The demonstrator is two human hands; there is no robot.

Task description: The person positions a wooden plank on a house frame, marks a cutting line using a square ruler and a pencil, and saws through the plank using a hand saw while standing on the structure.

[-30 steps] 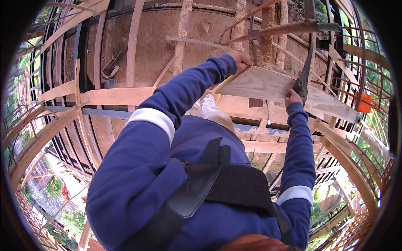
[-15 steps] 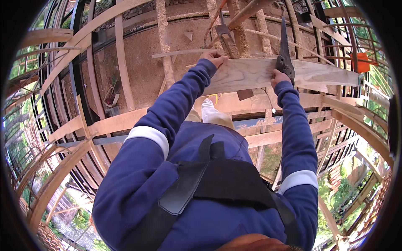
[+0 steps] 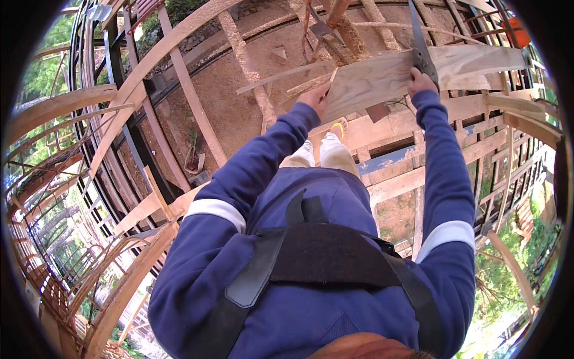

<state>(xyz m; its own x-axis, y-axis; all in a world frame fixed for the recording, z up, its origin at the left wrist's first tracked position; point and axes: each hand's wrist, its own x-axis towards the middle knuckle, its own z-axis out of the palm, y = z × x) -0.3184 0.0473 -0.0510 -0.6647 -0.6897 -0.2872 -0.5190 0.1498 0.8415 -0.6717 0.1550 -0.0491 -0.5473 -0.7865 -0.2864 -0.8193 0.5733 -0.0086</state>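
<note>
My left hand [image 3: 317,97] is closed on the left end of a pale grained board [image 3: 373,78], which lies crosswise ahead of me and reaches toward the right. My right hand [image 3: 420,81] grips the handle of a dark hand saw [image 3: 426,63] over the board, its tapering blade pointing away from me. A thin wooden strip [image 3: 257,85] sits beside the board's left end. Below, my foot in a yellow sandal [image 3: 339,128] rests among the timbers.
Open wooden framing [image 3: 179,90] and dark bars [image 3: 110,57] surround me, with dirt ground seen between them. Sawdust coats some beams [image 3: 251,66]. An orange object [image 3: 518,31] is at the upper right. Curved timbers [image 3: 107,305] and greenery line both sides.
The board and both hands have moved higher in the picture, and my left hand now sits lower on the board's end. The surroundings have shifted and rotated in view.
</note>
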